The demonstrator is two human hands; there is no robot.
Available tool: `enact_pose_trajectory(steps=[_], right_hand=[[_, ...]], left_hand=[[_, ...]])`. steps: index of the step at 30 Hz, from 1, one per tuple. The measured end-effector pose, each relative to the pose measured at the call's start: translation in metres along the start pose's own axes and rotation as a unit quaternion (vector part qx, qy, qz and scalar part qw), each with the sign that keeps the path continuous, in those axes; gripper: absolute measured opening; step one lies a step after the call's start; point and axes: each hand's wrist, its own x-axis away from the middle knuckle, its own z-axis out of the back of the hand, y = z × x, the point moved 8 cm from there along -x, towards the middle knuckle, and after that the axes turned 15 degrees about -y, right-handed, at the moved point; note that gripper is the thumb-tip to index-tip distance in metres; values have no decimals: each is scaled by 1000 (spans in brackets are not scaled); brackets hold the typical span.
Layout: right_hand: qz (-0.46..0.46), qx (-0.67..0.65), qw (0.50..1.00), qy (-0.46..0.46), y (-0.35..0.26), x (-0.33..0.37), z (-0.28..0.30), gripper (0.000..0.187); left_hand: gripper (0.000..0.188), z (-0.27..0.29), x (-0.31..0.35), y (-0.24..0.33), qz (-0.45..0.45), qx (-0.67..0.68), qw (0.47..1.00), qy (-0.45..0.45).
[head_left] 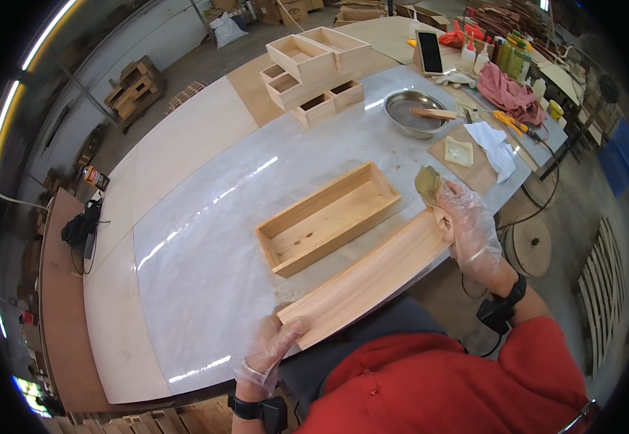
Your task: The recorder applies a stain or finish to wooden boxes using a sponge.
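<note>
A long, pale wooden piece point(372, 282) slants across in front of me over the table's near edge. It looks like a board, but whether it is the side of a box I cannot tell. My left hand point(271, 346), in a clear plastic glove, is closed on its near left end. My right hand point(471, 228), gloved the same way, grips an olive-coloured cloth point(428, 186) at the far right end, against the wood. Just beyond the piece, an open rectangular wooden box point(332, 244) lies on the plastic-covered table point(206, 239).
Several small wooden boxes point(307, 69) are stacked at the back. A round metal bowl point(413, 124) with a brush across it stands right of centre, near a small square dish point(458, 152) and a white cloth point(494, 148). Bottles point(468, 54), a phone point(428, 53) and a pink cloth point(510, 94) crowd the far right.
</note>
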Motion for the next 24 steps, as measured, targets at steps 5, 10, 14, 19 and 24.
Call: enact_pose_trajectory(steps=[5,10,14,19,24], right_hand=[[83,260,962,-17,8,-13,-5,34],[1,67,998,10,40,-37,-19,33],[129,285,950,-18,7,-76,-34,38],[232,365,898,-77,21,-127,-11,39],[265,687,654,-175,37,-64,-72,30]], left_hand=[[75,6,3,-12,18,-36,999,34],[80,17,-4,-30,-157,-5,984,84],[81,7,-32,-13,-195,-15,980,39],[68,5,-51,-10,-209,-56,974,68],[67,5,-49,-17,-230,-119,960,105]])
